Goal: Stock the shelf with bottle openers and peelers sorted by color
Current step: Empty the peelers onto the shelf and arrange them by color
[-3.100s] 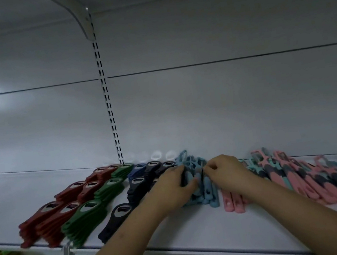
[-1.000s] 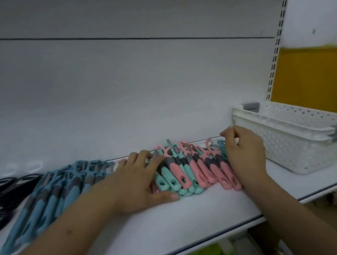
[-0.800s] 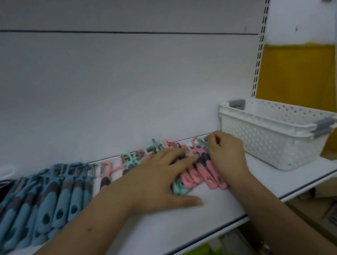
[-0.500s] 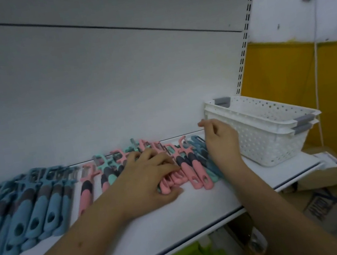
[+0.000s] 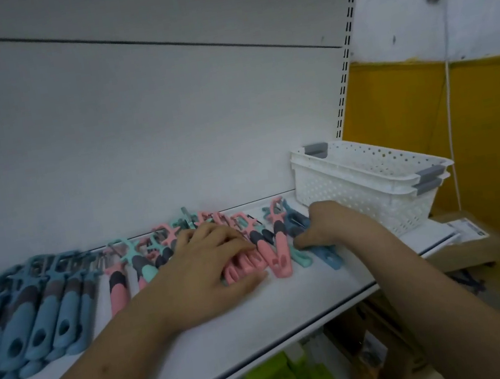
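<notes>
- A white shelf (image 5: pixel 292 300) carries the stock, with peelers laid along it in a row from the left edge toward two stacked white baskets (image 5: pixel 369 183) at the right end.
- Blue peelers (image 5: pixel 33 318) at left lie grouped, handles toward the shelf's front edge; that colour looks sorted.
- Pink and teal peelers (image 5: pixel 271 248) in the middle are mixed together, judged the work left to do.
- No bottle openers are visible here.
- The left hand (image 5: pixel 208 268) lies flat, fingers spread, pressing on the pink handles.
- The right hand (image 5: pixel 329 225), just beside the baskets, has its fingers curled around a blue peeler (image 5: pixel 324 253) at the right end of the mixed pile, apparently sorting it out.
</notes>
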